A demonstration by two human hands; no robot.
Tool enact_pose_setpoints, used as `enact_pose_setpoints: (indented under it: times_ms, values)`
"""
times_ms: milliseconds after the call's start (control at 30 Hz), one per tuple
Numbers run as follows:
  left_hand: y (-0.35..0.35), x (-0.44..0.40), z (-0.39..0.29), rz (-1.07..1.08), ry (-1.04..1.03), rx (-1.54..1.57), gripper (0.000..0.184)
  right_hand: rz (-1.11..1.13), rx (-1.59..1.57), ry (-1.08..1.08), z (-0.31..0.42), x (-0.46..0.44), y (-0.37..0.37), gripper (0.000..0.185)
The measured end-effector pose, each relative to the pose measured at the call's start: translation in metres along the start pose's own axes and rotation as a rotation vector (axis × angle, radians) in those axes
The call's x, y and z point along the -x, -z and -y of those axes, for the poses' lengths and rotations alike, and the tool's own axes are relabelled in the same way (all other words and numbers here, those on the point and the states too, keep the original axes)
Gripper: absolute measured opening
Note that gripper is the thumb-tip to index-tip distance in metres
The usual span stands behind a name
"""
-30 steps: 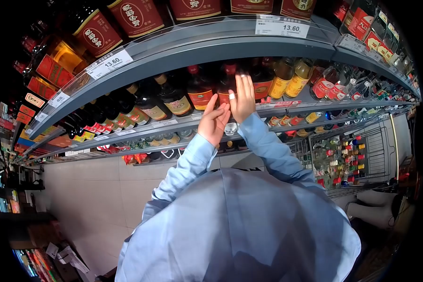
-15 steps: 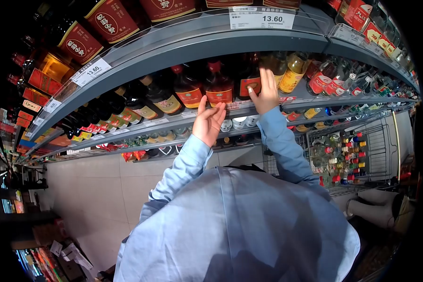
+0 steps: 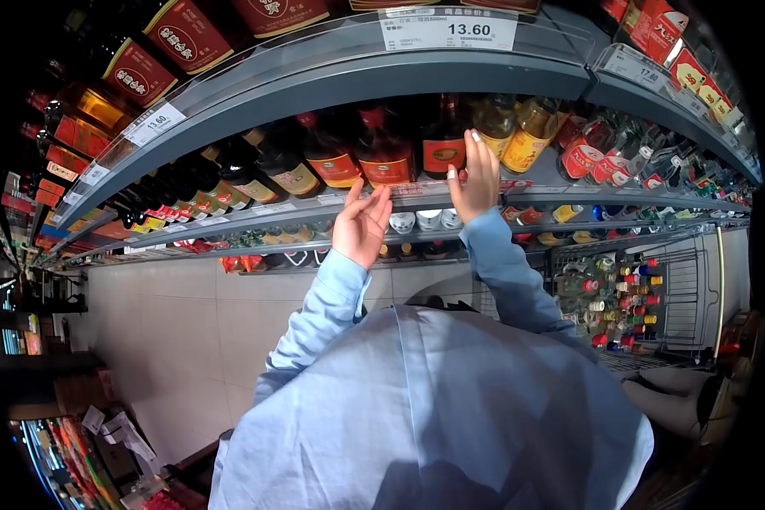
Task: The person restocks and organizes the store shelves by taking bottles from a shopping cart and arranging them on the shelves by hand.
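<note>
Empty, with fingers apart and palm turned up, my left hand is just in front of the shelf edge, below dark bottles with red labels. My right hand is raised at the same shelf, fingers stretched upward and thumb apart, holding nothing. Beside its fingertips stand a dark bottle with a red and black label and a yellow-labelled bottle. Whether the right fingertips touch a bottle, I cannot tell.
An upper shelf edge with a price tag curves above my hands. Clear bottles with red labels stand to the right. A wire cart holding several bottles is at the right, near a person's legs. Tiled floor lies left.
My hands, together at first, have moved apart. My left hand has shifted left and my right hand right. The shelf view has slid left, showing more of the red and black label.
</note>
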State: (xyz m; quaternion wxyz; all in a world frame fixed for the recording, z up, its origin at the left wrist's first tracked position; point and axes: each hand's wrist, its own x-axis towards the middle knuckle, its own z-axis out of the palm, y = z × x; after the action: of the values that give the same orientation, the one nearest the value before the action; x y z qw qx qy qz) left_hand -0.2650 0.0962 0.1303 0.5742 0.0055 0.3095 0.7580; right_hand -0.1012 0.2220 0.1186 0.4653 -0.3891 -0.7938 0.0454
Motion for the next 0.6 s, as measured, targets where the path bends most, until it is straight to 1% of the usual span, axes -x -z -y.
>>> enact_pose_setpoints:
  times_ms: [67, 167, 200, 333, 433, 533, 600]
  values:
    - [0.005, 0.004, 0.004, 0.016, 0.008, 0.012, 0.046, 0.013, -0.091, -0.021, 0.002, 0.008, 0.009, 0.056]
    - [0.008, 0.013, 0.016, 0.014, 0.026, 0.015, 0.041, 0.025, -0.207, 0.018, -0.005, 0.020, 0.015, 0.054]
    - [0.009, 0.015, 0.020, 0.020, 0.042, 0.014, 0.041, -0.002, -0.242, 0.052, -0.005, 0.021, 0.017, 0.048]
    - [0.004, 0.023, 0.031, 0.032, 0.085, -0.040, 0.040, 0.020, -0.279, 0.017, -0.003, 0.021, 0.025, 0.037]
    - [0.003, 0.027, 0.028, 0.040, 0.078, -0.113, 0.039, 0.008, -0.319, -0.005, 0.001, 0.013, 0.023, 0.036]
    - [0.003, 0.029, 0.023, 0.043, 0.027, -0.237, 0.039, -0.029, -0.393, -0.125, 0.017, -0.011, 0.027, 0.037]
    - [-0.002, 0.030, 0.016, 0.034, -0.021, -0.319, 0.038, -0.143, -0.415, -0.131, 0.012, -0.026, 0.012, 0.039]
